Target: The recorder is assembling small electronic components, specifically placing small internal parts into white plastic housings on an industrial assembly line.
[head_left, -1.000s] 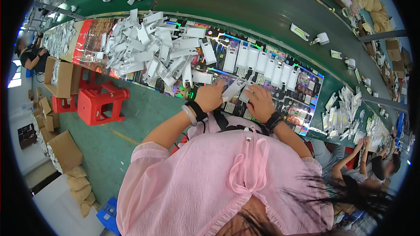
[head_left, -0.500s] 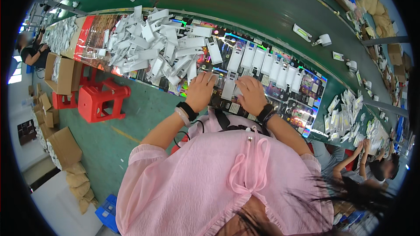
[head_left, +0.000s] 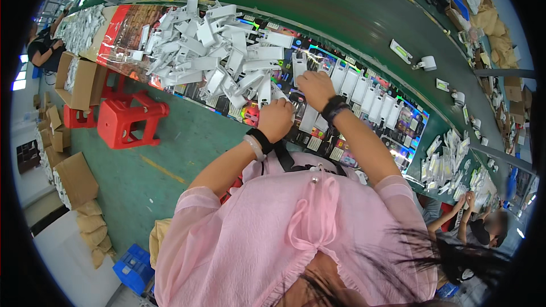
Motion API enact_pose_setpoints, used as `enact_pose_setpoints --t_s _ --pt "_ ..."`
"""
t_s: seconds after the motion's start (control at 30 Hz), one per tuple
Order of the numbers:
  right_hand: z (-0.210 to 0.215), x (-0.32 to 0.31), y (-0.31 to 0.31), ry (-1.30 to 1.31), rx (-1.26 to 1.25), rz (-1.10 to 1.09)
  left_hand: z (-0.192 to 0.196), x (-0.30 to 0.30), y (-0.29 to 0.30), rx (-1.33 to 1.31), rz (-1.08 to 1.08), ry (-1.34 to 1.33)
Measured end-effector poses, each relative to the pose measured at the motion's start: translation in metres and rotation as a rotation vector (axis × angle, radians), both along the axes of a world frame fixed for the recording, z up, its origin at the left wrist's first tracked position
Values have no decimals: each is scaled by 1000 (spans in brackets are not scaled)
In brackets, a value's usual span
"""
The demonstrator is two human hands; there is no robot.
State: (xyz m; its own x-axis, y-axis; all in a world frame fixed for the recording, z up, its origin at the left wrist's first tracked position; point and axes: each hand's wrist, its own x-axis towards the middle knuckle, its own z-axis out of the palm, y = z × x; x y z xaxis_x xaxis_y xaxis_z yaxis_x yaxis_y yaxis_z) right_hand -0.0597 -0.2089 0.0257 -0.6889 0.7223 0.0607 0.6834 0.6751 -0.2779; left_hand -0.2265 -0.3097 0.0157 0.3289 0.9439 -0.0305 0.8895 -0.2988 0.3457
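Hands meet over the near edge of a long desk (head_left: pixel 170 28) covered with colourful printed sheets. The left hand (head_left: pixel 277 118) has its fingers curled closed around a white plastic part (head_left: pixel 264 90), which stands upright out of the fist, right at the near edge of a big heap of white plastic parts (head_left: pixel 210 45) piled on the left stretch of the desk. The right hand (head_left: pixel 316 87), just beside the left and a little farther in, rests knuckles-up with its fingers bent down onto the desk; whether they grip anything cannot be told. To its right runs a row of white parts (head_left: pixel 364 94) laid side by side. Both wrists carry dark bands, and the person wears a pink blouse. Beyond the desk lies a green conveyor belt (head_left: pixel 341 5) with a few small white pieces scattered along it. On the floor to the left stand a red stool (head_left: pixel 128 122) and cardboard boxes (head_left: pixel 77 82). At the far right another person's hands (head_left: pixel 469 200) work beside more white parts.
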Motion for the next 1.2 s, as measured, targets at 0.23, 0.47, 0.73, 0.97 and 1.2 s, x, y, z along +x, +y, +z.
enact_pose_setpoints --t_s 0.23,0.47,0.73,0.97,1.2 --pt "54 101 -86 120 -28 -206 63 3 -6 -100 -127 -339" --pt "22 172 -172 -28 -144 -251 24 77 -12 20 -633 -151" --pt "7 154 -165 51 -136 -330 16 69 -11 39 -479 -145" --pt "6 123 -155 -2 -121 -160 7 42 -15 56 -517 -5" --pt "-3 148 -176 -84 -142 -167 -4 46 -23 67 -539 -17"
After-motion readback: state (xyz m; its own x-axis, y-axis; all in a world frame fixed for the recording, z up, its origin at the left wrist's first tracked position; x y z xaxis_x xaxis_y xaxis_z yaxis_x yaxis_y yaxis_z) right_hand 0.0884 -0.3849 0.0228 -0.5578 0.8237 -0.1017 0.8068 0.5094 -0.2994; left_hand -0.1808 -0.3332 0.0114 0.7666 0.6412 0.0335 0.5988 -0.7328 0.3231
